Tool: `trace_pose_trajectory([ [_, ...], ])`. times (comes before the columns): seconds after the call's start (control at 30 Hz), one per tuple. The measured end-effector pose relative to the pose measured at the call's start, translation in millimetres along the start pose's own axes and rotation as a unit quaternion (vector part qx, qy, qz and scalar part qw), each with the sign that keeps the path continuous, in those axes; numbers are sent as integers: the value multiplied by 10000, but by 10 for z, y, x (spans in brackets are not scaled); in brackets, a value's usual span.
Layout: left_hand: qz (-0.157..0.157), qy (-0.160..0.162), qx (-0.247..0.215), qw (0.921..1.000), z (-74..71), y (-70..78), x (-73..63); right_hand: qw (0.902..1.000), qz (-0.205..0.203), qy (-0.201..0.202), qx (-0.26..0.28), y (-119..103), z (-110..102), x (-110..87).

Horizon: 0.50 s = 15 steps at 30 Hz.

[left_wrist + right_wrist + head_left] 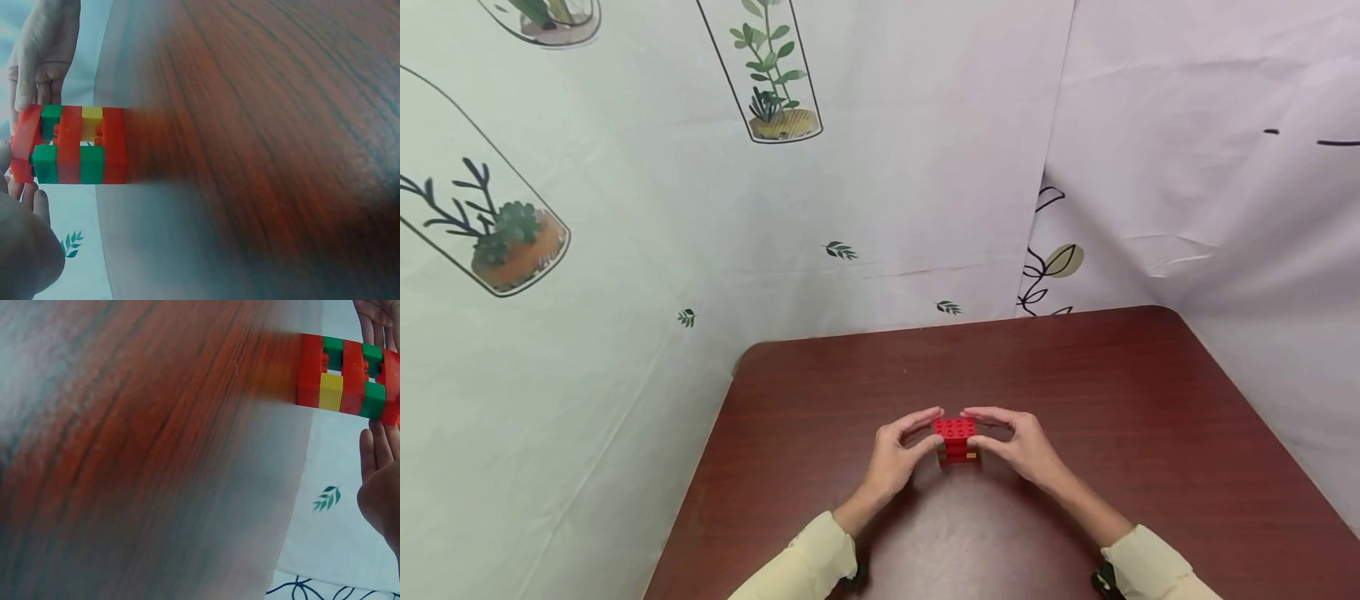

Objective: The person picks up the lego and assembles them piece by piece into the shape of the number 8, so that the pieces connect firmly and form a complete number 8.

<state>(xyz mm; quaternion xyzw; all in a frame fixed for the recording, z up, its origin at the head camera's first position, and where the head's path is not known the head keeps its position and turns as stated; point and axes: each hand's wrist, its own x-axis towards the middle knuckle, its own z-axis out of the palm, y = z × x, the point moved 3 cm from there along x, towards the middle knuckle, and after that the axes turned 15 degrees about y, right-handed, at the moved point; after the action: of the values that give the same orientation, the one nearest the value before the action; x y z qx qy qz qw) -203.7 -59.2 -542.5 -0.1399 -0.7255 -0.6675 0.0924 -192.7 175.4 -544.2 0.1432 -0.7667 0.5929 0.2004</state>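
Note:
A small tower of toy building bricks (pixel 70 147) stands upright on the table, with long red bricks at the bottom, middle and top. Between the lower red layers sit a yellow brick (pixel 331 392) and a green brick (pixel 92 164); two green bricks, one of them the near green brick (pixel 374 400), sit below the top. My left hand (pixel 895 454) holds the left end of the top red brick (pixel 955 428) between thumb and fingers. At its right end, my right hand (pixel 1022 446) does the same. This top brick looks slightly tilted in the left wrist view.
The dark red-brown wooden table (pixel 820 408) has rounded far corners. Behind it and at both sides hangs a pale cloth (pixel 925 192) printed with plants and leaves.

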Motion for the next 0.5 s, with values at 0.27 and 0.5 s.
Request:
trace_pose_trajectory([
  [0.27,41,62,34,10000,-9,-31,-16,9999,-13,42,-122,-2,9,-16],
  [0.5,27,74,-118,9999,-9,-72,-26,9996,-144,135,-183,29,24,-29],
])
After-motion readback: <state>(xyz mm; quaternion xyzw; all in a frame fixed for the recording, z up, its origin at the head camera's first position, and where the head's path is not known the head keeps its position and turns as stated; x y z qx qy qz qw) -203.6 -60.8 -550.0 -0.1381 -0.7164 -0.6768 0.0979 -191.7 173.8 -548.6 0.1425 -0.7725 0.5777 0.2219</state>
